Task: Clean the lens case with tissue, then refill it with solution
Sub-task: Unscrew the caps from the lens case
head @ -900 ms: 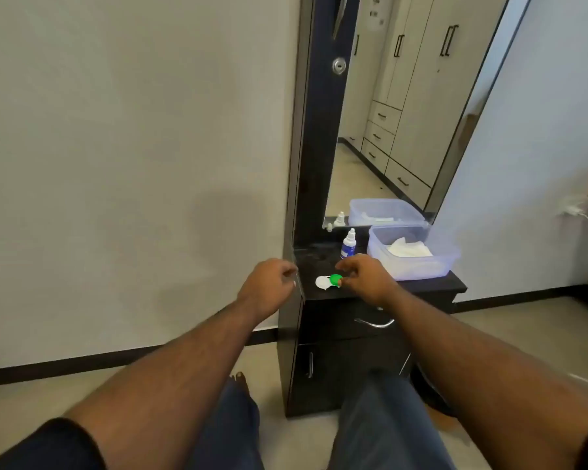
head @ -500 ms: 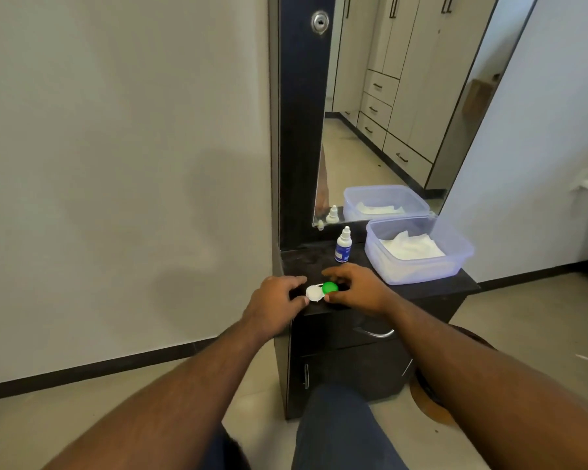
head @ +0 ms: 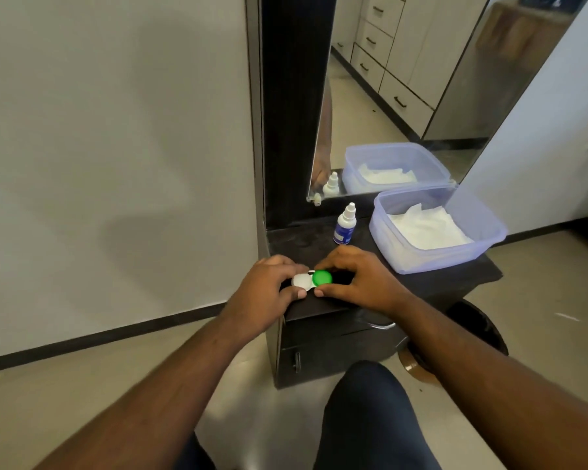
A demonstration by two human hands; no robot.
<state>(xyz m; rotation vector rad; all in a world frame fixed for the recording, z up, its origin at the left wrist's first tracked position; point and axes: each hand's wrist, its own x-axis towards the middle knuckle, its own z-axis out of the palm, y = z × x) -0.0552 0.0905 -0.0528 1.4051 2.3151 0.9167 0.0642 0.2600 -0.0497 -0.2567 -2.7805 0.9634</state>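
The lens case (head: 311,279), with one white cap and one green cap, lies near the front edge of the dark cabinet top (head: 455,283). My left hand (head: 265,293) grips the white-capped end between curled fingers and thumb. My right hand (head: 357,278) pinches the green-capped end from the other side. A small white solution bottle (head: 344,225) with a blue label stands upright behind the hands. White tissues (head: 425,227) lie in a clear plastic box (head: 418,259) on the right of the cabinet top.
A tall mirror (head: 387,96) rises behind the cabinet and reflects the bottle, the box and a wardrobe. Drawers with a metal handle (head: 381,323) sit below the top. A plain wall stands to the left. My knees are low in view, over a tiled floor.
My left hand moved right from the cabinet's left corner and took hold of the white end of the case. The view tilted down and closer. My right hand stayed on the green end.
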